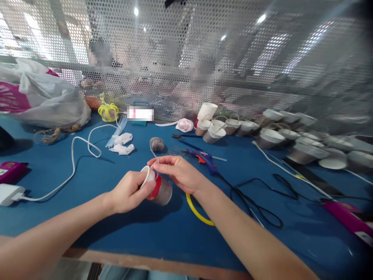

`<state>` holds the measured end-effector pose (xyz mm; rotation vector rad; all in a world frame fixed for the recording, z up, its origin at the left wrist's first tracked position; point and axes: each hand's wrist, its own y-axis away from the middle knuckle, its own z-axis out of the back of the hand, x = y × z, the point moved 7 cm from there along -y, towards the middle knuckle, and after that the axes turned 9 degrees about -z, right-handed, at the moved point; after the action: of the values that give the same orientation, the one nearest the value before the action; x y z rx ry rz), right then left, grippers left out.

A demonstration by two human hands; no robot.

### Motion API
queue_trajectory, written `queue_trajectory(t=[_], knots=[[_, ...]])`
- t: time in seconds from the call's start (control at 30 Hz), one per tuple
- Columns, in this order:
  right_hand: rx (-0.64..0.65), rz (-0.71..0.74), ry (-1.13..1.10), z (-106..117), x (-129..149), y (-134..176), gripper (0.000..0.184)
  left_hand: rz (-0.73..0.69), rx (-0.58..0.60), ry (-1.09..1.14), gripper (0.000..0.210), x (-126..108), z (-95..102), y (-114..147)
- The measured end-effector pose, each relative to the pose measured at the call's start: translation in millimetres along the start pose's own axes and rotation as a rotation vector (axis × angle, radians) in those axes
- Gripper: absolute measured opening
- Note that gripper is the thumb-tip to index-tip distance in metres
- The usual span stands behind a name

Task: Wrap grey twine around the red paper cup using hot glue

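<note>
My left hand (130,191) grips a paper cup (163,192) by its rim, thumb outside. The cup is tilted, its white mouth toward the left, with a red band and grey yarn wound round its lower part. At the cup's upper side, my right hand (180,173) pinches a strand of grey yarn between thumb and fingers. That strand leads up to a ball of grey yarn (157,144) lying on the table just beyond. Right of my right hand lies a blue glue gun (205,158) with an orange trigger. A yellow ring (198,213) shows partly beneath my right forearm.
Several yarn-wrapped cups (272,138) stand along the back right. Pliers (186,136) and pink ribbon (184,125) lie behind the glue gun. Black cable (256,206) loops at right; white cable (73,163) crosses the left. A plastic bag (43,97) sits before the perforated metal screen (163,50).
</note>
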<state>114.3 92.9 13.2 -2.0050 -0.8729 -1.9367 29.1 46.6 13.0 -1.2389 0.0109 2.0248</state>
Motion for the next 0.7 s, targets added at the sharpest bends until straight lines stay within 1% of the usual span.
queue_trajectory(t=[0.1,0.2,0.3,0.37,0.43,0.6,0.7], knots=[[-0.072,0.052,0.012,2.1,7.4,7.5,0.013,0.125,-0.036,0.139,0.037,10.0,-0.9,0.1],[-0.184,0.188,0.093,7.3,23.5,19.1,0.012,0.289,-0.134,0.357,0.035,22.7,-0.9,1.1],[-0.287,0.314,0.185,12.3,37.2,30.2,0.015,0.419,-0.219,0.497,0.036,32.7,-0.7,2.2],[-0.350,0.346,0.227,15.7,40.3,33.5,0.016,0.472,-0.252,0.525,0.036,36.3,0.1,2.7],[-0.400,0.357,0.266,17.8,40.3,34.1,0.017,0.499,-0.258,0.510,0.036,37.3,0.3,3.1],[-0.451,0.369,0.404,13.9,40.4,33.6,0.018,0.505,-0.200,0.437,0.037,34.0,-2.6,3.7],[-0.487,0.419,0.462,11.0,44.4,38.0,0.017,0.519,-0.197,0.422,0.036,34.1,-3.0,4.0]])
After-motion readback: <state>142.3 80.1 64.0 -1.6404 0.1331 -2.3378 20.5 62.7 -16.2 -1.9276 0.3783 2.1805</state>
